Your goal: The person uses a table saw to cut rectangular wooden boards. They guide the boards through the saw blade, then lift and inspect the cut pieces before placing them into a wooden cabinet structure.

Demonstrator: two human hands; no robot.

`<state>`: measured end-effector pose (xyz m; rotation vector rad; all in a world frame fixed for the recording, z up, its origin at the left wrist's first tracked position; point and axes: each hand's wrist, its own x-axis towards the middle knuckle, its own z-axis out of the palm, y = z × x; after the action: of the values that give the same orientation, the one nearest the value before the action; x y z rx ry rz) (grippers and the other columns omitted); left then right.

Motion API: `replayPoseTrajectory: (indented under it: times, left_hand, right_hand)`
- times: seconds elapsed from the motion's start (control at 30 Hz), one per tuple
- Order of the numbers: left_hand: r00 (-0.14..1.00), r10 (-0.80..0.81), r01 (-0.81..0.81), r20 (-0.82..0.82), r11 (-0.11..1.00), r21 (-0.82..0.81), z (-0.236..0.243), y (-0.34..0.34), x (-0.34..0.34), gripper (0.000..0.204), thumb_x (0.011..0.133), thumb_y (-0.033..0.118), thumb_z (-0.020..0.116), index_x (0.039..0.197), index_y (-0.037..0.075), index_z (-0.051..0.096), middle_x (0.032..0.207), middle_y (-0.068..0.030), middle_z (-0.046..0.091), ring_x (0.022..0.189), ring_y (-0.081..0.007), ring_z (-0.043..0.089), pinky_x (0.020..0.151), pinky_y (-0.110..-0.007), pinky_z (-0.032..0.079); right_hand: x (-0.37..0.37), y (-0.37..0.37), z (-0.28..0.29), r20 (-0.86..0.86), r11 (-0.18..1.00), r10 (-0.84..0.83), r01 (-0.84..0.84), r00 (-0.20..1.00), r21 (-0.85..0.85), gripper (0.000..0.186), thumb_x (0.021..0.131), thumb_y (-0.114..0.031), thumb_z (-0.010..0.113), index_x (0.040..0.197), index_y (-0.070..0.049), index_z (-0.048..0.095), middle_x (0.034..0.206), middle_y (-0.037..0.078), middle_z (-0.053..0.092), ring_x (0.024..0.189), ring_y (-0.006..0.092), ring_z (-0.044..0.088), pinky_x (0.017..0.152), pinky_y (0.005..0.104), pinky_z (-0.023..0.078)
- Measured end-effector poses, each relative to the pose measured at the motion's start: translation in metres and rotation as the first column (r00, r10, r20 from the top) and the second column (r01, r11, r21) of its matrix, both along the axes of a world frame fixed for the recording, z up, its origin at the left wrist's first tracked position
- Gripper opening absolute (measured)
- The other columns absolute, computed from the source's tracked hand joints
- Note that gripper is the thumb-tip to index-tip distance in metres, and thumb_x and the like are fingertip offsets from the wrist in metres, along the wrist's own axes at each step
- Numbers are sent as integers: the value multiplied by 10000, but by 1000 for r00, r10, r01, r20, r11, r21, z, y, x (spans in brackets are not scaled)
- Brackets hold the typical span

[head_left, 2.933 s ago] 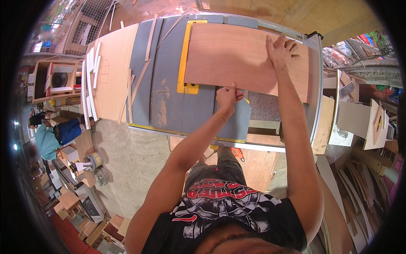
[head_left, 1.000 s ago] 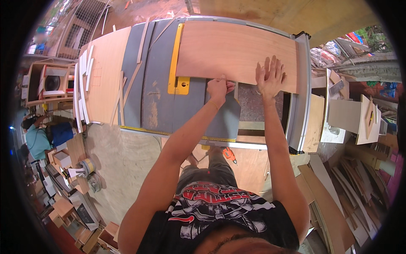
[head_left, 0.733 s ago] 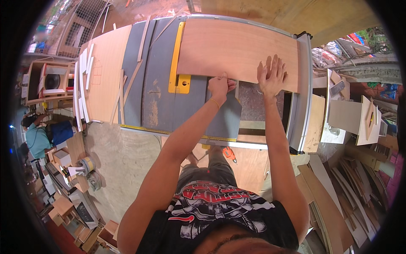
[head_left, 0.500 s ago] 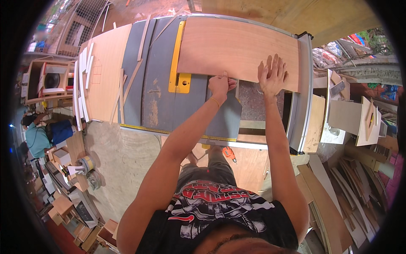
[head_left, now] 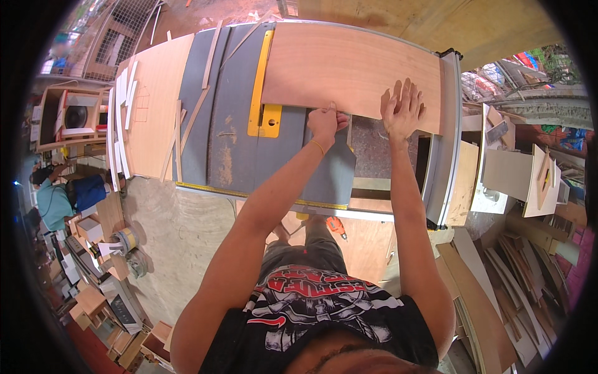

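Across the grey table (head_left: 240, 146), your wooden board (head_left: 349, 65) has slid farther from you, its long axis left to right, left hand (head_left: 325, 124) pinching its near edge, right hand (head_left: 402, 118) spread over it.

The table (head_left: 240, 159) bears a panel (head_left: 355, 65) and strips (head_left: 212, 56).

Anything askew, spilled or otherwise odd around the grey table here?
Thin wood strips lie askew on the grey table, and what looks like sawdust is smeared to their right, as if left uncleared. An orange tool lies low by the person's legs, perhaps a trip hazard. The board shows no visible damage.
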<state>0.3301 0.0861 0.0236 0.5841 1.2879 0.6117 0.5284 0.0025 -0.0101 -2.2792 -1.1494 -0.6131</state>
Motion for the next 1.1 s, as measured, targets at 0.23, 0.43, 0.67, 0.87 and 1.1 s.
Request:
replayPoseTrajectory:
  times: [0.23, 0.43, 0.67, 0.87, 1.1]
  left_hand:
    - [999, -41, 40, -4, 999, -23, -1, 6, 2, 302, 1033, 223, 583, 869, -30, 609, 793, -124, 683, 630, -183, 684, 580, -297, 623]
    - [999, -25, 26, 20, 999, -26, -3, 11, 7, 290, 1030, 215, 588, 864, -22, 602, 789, -117, 679, 619, -179, 674, 568, -300, 618]
    - [999, -8, 8, 31, 1000, -12, -2, 18, 12, 306, 1027, 212, 592, 851, -38, 607, 759, -115, 681, 597, -170, 681, 539, -303, 616]
    - [999, -6, 6, 31, 1000, 2, -8, 25, 15, 305, 1026, 217, 595, 852, -34, 601, 755, -114, 675, 581, -173, 674, 525, -302, 613]
    - [999, -33, 33, 30, 999, 3, -1, 34, 21, 299, 1032, 212, 577, 881, -45, 609, 807, -128, 682, 631, -180, 684, 578, -293, 623]
  right_hand:
    - [4, 3, -2, -18, 1000, 4, -5, 1000, -6, 504, 919, -358, 558, 1341, -88, 612, 1501, 170, 494, 1407, 403, 426, 1122, 625, 272]
    - [8, 9, -2, -33, 1000, 3, -3, 999, -5, 494, 919, -348, 555, 1340, -96, 613, 1494, 168, 503, 1403, 405, 428, 1128, 622, 266]
    - [13, 15, -2, -36, 1000, 22, -22, 999, 2, 501, 918, -349, 545, 1343, -91, 608, 1481, 176, 514, 1394, 406, 439, 1134, 616, 265]
    - [17, 21, -2, -39, 1000, 25, -25, 999, -1, 497, 912, -344, 546, 1331, -86, 615, 1467, 177, 529, 1389, 402, 448, 1132, 617, 273]
    - [25, 32, -3, -22, 1000, 29, -28, 999, 12, 480, 904, -333, 551, 1306, -82, 629, 1460, 173, 536, 1388, 387, 454, 1126, 613, 284]
